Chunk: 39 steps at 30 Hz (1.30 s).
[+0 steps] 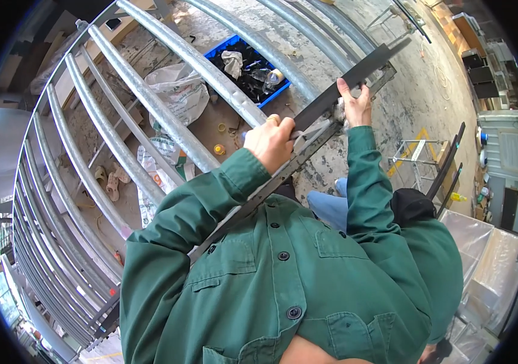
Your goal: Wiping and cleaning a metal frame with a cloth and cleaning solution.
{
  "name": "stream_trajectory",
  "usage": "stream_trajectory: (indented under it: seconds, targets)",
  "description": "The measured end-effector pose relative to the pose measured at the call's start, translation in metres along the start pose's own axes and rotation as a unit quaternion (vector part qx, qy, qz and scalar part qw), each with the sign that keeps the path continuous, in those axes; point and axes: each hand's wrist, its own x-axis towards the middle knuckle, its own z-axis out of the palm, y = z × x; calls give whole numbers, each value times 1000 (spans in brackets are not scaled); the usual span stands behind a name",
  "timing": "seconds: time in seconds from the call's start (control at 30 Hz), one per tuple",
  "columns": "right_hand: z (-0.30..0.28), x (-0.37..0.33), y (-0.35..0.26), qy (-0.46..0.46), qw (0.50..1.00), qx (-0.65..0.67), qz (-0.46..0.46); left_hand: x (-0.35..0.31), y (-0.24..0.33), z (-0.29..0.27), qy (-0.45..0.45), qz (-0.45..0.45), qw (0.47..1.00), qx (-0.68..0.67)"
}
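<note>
A long dark flat bar (322, 107) lies slanted over the near rail (316, 143) of a large metal rack frame, running up to the right. My left hand (269, 144) is closed around the bar's lower end, fingers curled over it. Farther along, my right hand (358, 106) grips the same bar, its thumb pressed on the face and the other fingers partly hidden behind. Several grey metal tubes (144, 94) of the frame stretch away from the rail on the left.
Beyond the tubes, a blue crate (225, 43) holds dark pieces and a rag. White sacks (177, 94), a yellow round item (219, 148) and clogs (112, 187) lie on the floor. A person with a black cap (413, 206) is close at my right, near a metal stand (417, 151).
</note>
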Motion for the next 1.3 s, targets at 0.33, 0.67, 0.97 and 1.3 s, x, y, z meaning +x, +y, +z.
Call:
stream_trajectory:
  seconds: [0.33,0.67,0.97,1.3]
  targets:
    - [5,7,10,-20,996,-85,31,-51,5,-24,-75,-9,990,118]
    - [11,32,49,-9,995,-102,-7,-184,-14,-83,-40,-70,965,250]
    - [-13,34,48,-3,991,-130,-39,-199,20,-69,-28,-106,970,218]
    - [18,28,48,-54,987,-152,-11,-204,-4,-49,-4,-120,965,232]
